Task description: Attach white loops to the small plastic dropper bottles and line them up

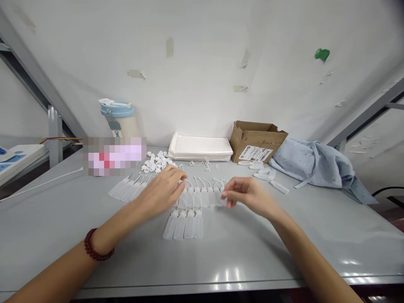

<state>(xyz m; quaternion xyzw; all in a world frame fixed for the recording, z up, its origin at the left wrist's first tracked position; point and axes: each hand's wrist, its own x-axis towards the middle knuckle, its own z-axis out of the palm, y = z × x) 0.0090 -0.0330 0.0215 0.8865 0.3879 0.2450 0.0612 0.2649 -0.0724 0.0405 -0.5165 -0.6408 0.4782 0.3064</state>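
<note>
While our left hand (166,186) and right hand (242,192) curl beside the bottles (204,198) — grip unclear — we're likely aligning them, gentle nudges needed next.

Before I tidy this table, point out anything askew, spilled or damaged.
The loose clear pieces by the cardboard box lie at scattered angles, odd against the rows of bottles. Torn tape scraps also mark the wall behind. I see no spill on the table.

a grey table (246,248) bears translucent bottles (189,226), white caps (158,162), an open carton (260,141) and blue cloth (307,162).
</note>
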